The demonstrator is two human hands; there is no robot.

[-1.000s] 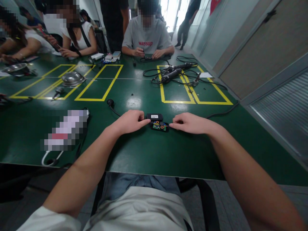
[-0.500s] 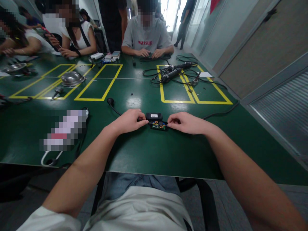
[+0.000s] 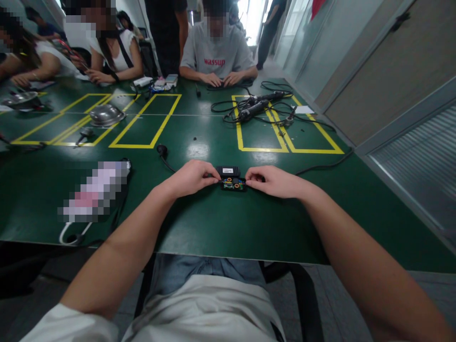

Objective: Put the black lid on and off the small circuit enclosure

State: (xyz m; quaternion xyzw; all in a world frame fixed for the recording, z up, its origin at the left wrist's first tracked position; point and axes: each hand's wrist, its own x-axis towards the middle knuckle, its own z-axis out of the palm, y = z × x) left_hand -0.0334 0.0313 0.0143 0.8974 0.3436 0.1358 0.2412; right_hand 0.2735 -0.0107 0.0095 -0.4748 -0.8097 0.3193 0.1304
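A small open black case (image 3: pixel 223 188) lies on the green table in front of me, a circuit board (image 3: pixel 232 183) with orange-ringed parts and coloured wires inside it. Just behind it is a ribbed black cover (image 3: pixel 233 174) bearing a white label. My left hand (image 3: pixel 192 178) is closed in a pinch on the black cable at the case's left end. This cable leads out to a black plug (image 3: pixel 162 151). At the right end, my right hand (image 3: pixel 274 181) pinches the other black cable (image 3: pixel 320 168), which trails off to the right. My fingertips partly hide both cable ends.
A blurred-out item (image 3: pixel 96 190) with a white loop lies to my left. Metal bowls (image 3: pixel 106 115) and a tangle of black cables and tools (image 3: pixel 254 110) sit farther back, near yellow tape outlines. Across the table (image 3: pixel 199 223) a person in a grey shirt works with both hands.
My right hand has shifted slightly left, its fingertips closer together at the case's right end. The case has moved a touch left. My left hand stays at the left end.
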